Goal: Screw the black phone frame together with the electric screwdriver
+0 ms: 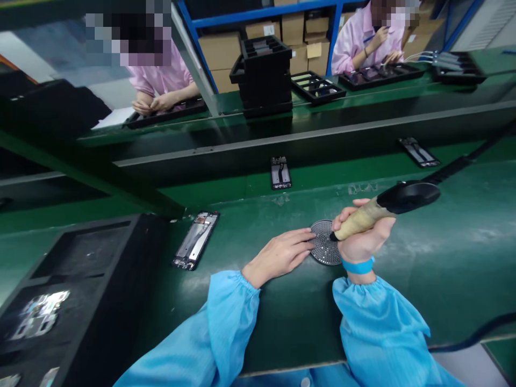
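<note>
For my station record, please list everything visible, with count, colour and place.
Workbench: 1, green, foreground
Round plate: 1, grey, on workbench
Handheld tool: 1, beige and black, over plate
Phone frames: 3, black and silver, one left, two behind
Case: 1, black, left
Metallic parts: several, silver, in case
Cords: 2, dark, right side
Trays: several, black, far side
Cardboard boxes: several, brown, on blue shelf
Co-workers: 2, pink clothing, far side
Left hand: 1, blue sleeve, at plate
Right hand: 1, blue sleeve and wristband, holding tool

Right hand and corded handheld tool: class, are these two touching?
Touching. The head view shows the right hand wrapped around the pale section of the corded handheld tool, with fingers curled over its far side.
</note>
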A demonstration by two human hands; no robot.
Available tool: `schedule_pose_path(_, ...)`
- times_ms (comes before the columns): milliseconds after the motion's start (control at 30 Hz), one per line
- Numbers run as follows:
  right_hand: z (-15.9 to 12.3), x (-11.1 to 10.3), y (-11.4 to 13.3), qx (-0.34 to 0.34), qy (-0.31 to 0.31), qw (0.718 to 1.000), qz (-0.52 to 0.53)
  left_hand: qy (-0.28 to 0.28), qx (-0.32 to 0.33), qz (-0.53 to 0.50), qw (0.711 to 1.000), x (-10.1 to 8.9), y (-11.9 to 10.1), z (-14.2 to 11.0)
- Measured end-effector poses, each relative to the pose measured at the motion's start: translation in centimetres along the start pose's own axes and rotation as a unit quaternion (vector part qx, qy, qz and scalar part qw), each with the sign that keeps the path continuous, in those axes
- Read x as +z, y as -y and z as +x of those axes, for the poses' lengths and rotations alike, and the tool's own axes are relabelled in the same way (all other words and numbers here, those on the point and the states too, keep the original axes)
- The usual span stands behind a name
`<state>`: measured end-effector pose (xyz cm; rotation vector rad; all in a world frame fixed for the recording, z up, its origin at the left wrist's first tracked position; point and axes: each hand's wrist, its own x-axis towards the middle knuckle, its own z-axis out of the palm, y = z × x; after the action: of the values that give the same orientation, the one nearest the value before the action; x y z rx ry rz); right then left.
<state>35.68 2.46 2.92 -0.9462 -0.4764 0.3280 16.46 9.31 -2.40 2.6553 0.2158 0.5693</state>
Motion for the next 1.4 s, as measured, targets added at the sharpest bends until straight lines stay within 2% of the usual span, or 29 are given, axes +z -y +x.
schedule_pose_path(300, -0.4, 0.1, -0.1, 0.010, 0.013, 1.000, -0.008, -0.030, -0.041, -0.003, 0.999, -1.4, 0.7, 0.0)
schedule_pose_path(467, 0.7, -0.2, 0.6, -0.014, -0.028, 0.999, -0.012, -0.058, -0.100, -0.018, 0.993, -1.6, 0.4, -0.2)
schedule_pose_path(533, 1.2, -0.4, 0.9, -0.016, -0.045, 0.999, -0.007, -0.064, -0.096, -0.010, 0.993, -1.6, 0.2, -0.3)
schedule_pose_path(600, 1.4, -0.5, 1.1, -0.014, -0.049, 0.999, -0.006, -0.052, -0.063, 0.006, 0.997, -1.4, -0.2, -0.4)
schedule_pose_path(700, 1.2, -0.3, 0.9, -0.012, -0.037, 0.999, -0.016, -0.025, -0.031, 0.028, 0.999, -1.0, -0.7, -0.6)
schedule_pose_path(833, 0.4, 0.0, 0.4, -0.008, -0.016, 0.999, -0.028, -0.021, -0.070, 0.049, 0.996, -0.3, -0.8, -0.6)
schedule_pose_path(1033, -0.3, -0.2, -0.3, -0.038, 0.035, 0.997, -0.051, -0.047, -0.137, 0.048, 0.988, 0.1, -0.6, -0.4)
schedule_pose_path(1200, -0.7, -0.8, -1.5, -0.048, 0.082, 0.994, -0.056, -0.009, -0.115, 0.043, 0.992, -0.1, -0.9, -0.1)
schedule_pose_path(1400, -0.9, -1.1, -2.2, -0.038, 0.096, 0.992, -0.076, -0.012, -0.110, 0.043, 0.993, 0.0, -0.7, -0.1)
